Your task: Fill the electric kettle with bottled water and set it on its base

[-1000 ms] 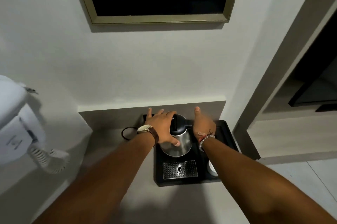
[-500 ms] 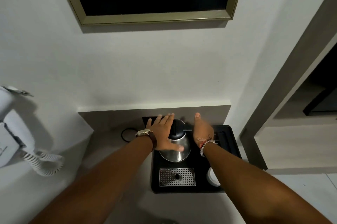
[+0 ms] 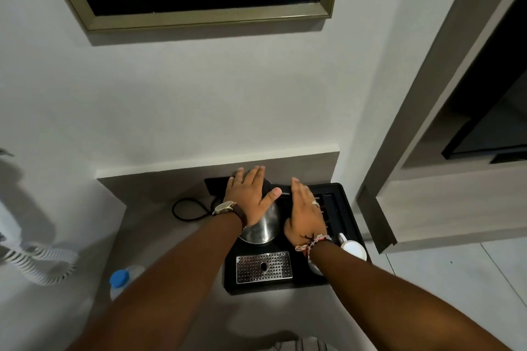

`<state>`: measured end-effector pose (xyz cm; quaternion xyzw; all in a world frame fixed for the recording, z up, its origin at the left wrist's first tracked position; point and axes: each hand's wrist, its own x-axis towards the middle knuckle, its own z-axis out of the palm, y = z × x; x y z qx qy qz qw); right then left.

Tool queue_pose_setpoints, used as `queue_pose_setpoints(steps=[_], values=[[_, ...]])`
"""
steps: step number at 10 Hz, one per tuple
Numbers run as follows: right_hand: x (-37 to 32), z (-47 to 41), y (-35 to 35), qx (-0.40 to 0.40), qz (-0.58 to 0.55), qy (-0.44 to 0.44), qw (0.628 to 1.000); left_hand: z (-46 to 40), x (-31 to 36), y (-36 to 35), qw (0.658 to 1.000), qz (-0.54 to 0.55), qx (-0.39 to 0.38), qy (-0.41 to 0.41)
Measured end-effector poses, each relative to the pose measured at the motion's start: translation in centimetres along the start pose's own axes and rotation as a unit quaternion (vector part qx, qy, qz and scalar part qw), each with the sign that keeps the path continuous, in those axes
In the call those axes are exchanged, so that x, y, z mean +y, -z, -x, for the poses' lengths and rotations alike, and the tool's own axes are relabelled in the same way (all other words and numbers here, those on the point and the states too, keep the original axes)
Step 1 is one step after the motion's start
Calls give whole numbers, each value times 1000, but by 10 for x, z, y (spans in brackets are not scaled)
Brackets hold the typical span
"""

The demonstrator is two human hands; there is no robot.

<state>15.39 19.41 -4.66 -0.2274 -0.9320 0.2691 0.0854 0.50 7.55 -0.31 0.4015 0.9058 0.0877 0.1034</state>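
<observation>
Now the left hand [image 3: 251, 196] lies flat with its palm over the top of the kettle [image 3: 261, 225], where a second ago its fingers [image 3: 253, 176] curled down the steel side; the thumb points across the dark lid toward the right hand [image 3: 303, 215]. That right hand has swung from thumb-up to palm-down, just right of the kettle body and over the handle area. Both hands are spread wide with nothing clasped in either. I judge this as a change of grip before the kettle is lifted or opened, so filling has not begun.

Beneath the fingers, the black tray [image 3: 346, 208] carries everything, resting on the grey surface [image 3: 159, 239]. The kettle stands upright at the tray's far part, under the left palm. Whether it already sits on its base is hidden, and with the lid covered I cannot tell if any water is in it. Nearer than both wrists lies the perforated metal drip grille [image 3: 263, 268]. By the right wrist sits a white cup [image 3: 353, 248], its inside not readable from here. Well to the near left of the left forearm stands the water bottle [image 3: 122, 279], blue cap on, so it appears unopened; its fill level is too blurred to read. A black cord [image 3: 186, 209] loops just left of the left wrist.
</observation>
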Motion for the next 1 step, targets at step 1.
queue_pose_setpoints(steps=[1], values=[[-5, -9, 9, -21, 96, 7, 995, -1, 2, 1, 1000, -13, -2, 4]])
